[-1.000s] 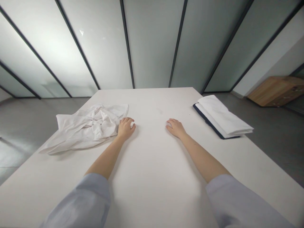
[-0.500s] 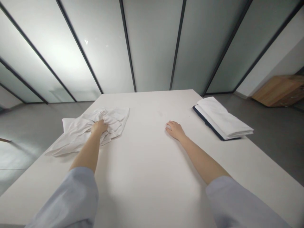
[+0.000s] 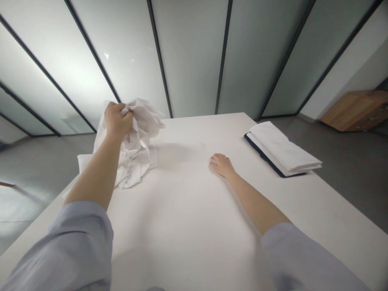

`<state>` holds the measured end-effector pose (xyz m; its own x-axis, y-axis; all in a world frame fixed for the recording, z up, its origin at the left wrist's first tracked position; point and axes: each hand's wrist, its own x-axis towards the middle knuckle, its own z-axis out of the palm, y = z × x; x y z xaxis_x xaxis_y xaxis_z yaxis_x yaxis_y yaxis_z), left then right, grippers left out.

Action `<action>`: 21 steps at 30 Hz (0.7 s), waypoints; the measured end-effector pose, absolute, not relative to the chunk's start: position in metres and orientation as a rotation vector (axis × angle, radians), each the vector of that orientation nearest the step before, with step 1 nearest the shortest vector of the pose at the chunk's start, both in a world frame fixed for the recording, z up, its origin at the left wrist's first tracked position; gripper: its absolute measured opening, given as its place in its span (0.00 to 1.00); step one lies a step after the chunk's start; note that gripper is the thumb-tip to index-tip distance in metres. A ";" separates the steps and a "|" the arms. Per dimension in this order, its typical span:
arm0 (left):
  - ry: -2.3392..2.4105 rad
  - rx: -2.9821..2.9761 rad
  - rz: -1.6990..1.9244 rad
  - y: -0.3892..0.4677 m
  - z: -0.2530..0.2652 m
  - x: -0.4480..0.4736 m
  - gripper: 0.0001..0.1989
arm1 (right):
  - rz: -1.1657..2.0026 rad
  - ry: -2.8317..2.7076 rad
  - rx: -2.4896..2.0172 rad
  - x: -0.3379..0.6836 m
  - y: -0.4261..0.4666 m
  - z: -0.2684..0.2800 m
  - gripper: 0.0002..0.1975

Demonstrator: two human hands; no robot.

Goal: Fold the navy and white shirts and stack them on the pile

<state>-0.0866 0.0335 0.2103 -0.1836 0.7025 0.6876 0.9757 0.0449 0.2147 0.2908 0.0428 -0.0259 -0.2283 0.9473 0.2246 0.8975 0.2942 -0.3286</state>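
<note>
My left hand [image 3: 117,120] is closed round a bunch of crumpled white cloth [image 3: 133,157] and holds it up above the left side of the table. The lower folds of the cloth hang down toward the tabletop, and part of it is hidden behind my forearm. Its exact kind, garment or plain sheet, cannot be made out. My right hand [image 3: 222,165] rests on the bare tabletop near the middle, fingers spread a little and nothing in them.
The white table [image 3: 188,226] stretches out before me. At its right edge lies a stack of folded white cloth [image 3: 285,147] on a dark folded piece [image 3: 263,157]. Frosted glass panels [image 3: 194,52] stand behind. A wooden cabinet [image 3: 353,111] is at the far right.
My left hand has risen from the tabletop, lifting the white cloth that lay spread there into a hanging bunch. My right hand has stayed in place.
</note>
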 end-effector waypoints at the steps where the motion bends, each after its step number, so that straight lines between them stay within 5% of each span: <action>1: -1.822 -1.826 -0.980 0.040 0.212 -0.069 0.20 | 0.198 -2.145 -1.634 0.293 0.044 -0.027 0.16; 8: -1.603 -2.627 -0.648 0.058 0.112 0.034 0.30 | -0.004 -1.489 -1.577 0.319 0.055 -0.025 0.24; 14: -1.947 -2.682 -0.422 0.019 0.002 0.071 0.33 | 0.084 -1.840 -1.759 0.303 0.046 -0.021 0.23; 21: -2.052 -2.242 -0.697 0.015 -0.010 0.049 0.24 | 0.089 -2.143 -1.846 0.286 0.025 0.003 0.20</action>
